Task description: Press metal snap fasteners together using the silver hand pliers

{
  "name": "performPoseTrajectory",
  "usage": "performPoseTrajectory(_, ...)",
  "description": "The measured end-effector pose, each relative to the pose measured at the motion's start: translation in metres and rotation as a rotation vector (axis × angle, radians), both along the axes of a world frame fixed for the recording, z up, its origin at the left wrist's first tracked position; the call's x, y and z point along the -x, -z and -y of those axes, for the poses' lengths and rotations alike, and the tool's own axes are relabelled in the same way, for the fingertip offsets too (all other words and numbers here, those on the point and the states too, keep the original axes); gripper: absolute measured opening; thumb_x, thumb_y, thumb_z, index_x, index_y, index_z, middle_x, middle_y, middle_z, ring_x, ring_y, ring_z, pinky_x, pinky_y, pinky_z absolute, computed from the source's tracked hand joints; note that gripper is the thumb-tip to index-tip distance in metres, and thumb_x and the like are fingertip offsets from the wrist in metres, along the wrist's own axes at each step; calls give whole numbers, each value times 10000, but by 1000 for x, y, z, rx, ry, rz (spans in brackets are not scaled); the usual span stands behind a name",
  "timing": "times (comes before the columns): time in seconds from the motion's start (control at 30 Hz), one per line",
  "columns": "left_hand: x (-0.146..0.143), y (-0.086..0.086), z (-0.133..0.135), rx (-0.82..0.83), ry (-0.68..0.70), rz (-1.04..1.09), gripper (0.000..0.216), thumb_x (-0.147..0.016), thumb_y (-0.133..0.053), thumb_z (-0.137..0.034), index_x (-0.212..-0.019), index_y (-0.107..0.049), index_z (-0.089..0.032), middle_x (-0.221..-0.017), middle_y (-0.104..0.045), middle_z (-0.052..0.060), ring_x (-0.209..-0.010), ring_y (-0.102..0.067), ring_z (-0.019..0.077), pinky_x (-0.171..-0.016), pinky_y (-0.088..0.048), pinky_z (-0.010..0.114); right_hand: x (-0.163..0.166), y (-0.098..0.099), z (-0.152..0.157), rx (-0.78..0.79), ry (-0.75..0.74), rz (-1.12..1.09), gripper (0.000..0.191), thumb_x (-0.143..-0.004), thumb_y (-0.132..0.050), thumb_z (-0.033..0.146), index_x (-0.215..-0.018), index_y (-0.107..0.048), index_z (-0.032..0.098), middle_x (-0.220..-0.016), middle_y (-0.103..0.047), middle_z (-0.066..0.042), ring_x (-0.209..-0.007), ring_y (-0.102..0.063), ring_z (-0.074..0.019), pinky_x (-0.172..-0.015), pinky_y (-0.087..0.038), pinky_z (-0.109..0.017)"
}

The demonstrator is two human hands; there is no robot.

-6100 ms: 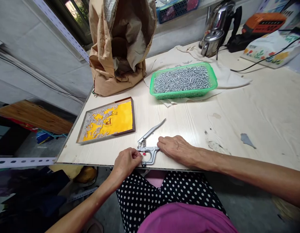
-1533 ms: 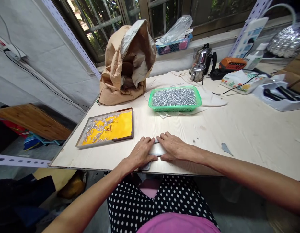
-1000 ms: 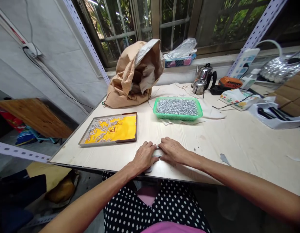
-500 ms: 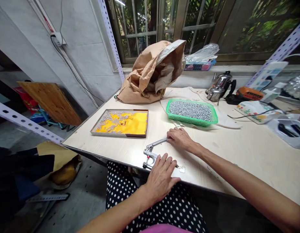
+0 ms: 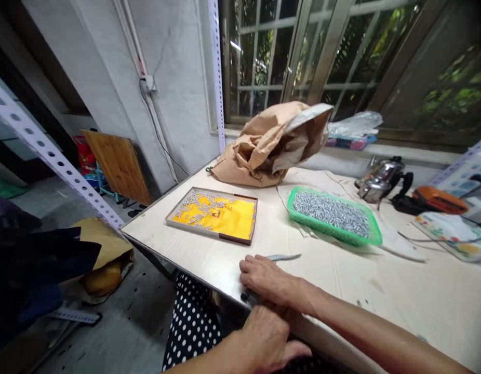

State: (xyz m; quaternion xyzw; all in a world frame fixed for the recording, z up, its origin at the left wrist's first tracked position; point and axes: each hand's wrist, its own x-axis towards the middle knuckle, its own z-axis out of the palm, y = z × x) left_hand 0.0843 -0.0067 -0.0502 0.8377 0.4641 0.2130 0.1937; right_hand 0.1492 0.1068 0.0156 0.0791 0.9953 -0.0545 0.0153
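A metal plier-like press tool (image 5: 284, 257) lies at the table's front edge, one thin handle sticking out to the right. My right hand (image 5: 269, 283) lies over the tool's body with curled fingers gripping it. My left hand (image 5: 264, 340) is just below and in front of the table edge, back toward the camera, thumb out to the right. Its fingertips are hidden against the edge under my right hand. A yellow-lined tray (image 5: 225, 218) with small silver pieces sits to the left. A green basket (image 5: 375, 239) full of silver pieces sits farther back on the right.
A crumpled brown paper sack (image 5: 271, 145) stands at the back by the window. A steel kettle (image 5: 378, 179), an orange device (image 5: 439, 200) and cables lie at the back right. A perforated shelf post (image 5: 49, 153) and bags on the floor are to the left.
The view swung up and left. My right hand came back from the handle tip onto the tool's body, and my left hand dropped off the tabletop to the front edge.
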Motion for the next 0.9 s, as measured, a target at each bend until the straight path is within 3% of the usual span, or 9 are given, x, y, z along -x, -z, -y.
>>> performPoseTrajectory(0.13, 2, 12, -14, -27, 24, -26, 752, -860, -503, -669, -1464, -325, -257, -1397, -503, 96, -1194, -531, 316, -1021, -430, 387, 7, -13, 9, 273, 87, -177, 100, -925, -522, 139, -922, -616, 175, -877, -643, -22, -771, -567, -138, -692, -452, -243)
performPoseTrajectory(0.23, 6, 7, -29, -51, 34, -40, 573, -891, -488, -623, -1367, -448, -307, -1332, -563, 51, -1214, -519, 286, -1043, -413, 359, 5, -42, 8, 342, 165, -573, 138, -942, -464, 175, -951, -598, 203, -853, -651, -15, -712, -590, -132, -630, -479, -235)
performPoseTrajectory(0.37, 19, -15, -41, -65, 88, -8, 512, -923, -465, -593, -1282, -521, -233, -1246, -612, 74, -1293, -453, 253, -1140, -299, 388, -39, -90, -50, -39, 469, -1044, 161, -944, -499, 286, -1057, -591, 218, -867, -671, -34, -710, -626, -165, -676, -512, -291)
performPoseTrajectory(0.47, 29, -25, -43, -65, 108, 37, 463, -920, -500, -562, -1221, -570, -217, -1194, -635, 73, -1308, -446, 233, -1149, -286, 389, -95, -99, -120, -289, 751, -1048, 263, -935, -499, 385, -1081, -613, 197, -861, -677, -60, -716, -637, -203, -698, -504, -337)
performPoseTrajectory(0.57, 43, -32, -54, -153, 16, 120, 399, -889, -600, -499, -1162, -628, -210, -1275, -595, 82, -1276, -481, 238, -1112, -348, 371, -133, -83, -164, -351, 802, -693, 412, -939, -422, 482, -1088, -644, 170, -914, -667, -116, -705, -629, -243, -650, -496, -373)
performPoseTrajectory(0.63, 62, -44, -72, -213, -228, 146, 237, -940, -560, -344, -1066, -678, -182, -1199, -627, 91, -1140, -566, 217, -1022, -432, 343, -134, -64, -162, -369, 829, -575, 488, -948, -380, 513, -1186, -617, 159, -990, -645, -149, -714, -626, -261, -629, -495, -391)
performPoseTrajectory(0.73, 110, -66, -112, -213, -641, -38, 261, -969, -456, -199, -922, -708, -152, -969, -660, 92, -964, -592, 221, -894, -482, 351, -111, -30, -115, -168, 719, -530, 438, -971, -370, 497, -1216, -593, 211, -974, -638, -111, -779, -638, -247, -667, -513, -366)
performPoseTrajectory(0.83, 158, -76, -154, -96, -815, -310, 250, -952, -480, -207, -889, -712, -138, -963, -649, 108, -998, -574, 254, -858, -480, 348, -87, 3, -48, 163, 596, -397, 318, -986, -390, 435, -1093, -630, 256, -942, -645, -65, -820, -657, -208, -699, -536, -310)
performPoseTrajectory(0.9, 179, -74, -175, -24, -847, -411, 247, -950, -487, -234, -917, -709, -131, -1002, -647, 117, -1022, -575, 259, -849, -480, 334, -81, 22, -14, 251, 616, -314, 278, -976, -422, 405, -1115, -619, 267, -1012, -642, -70, -859, -666, -207, -708, -545, -295)
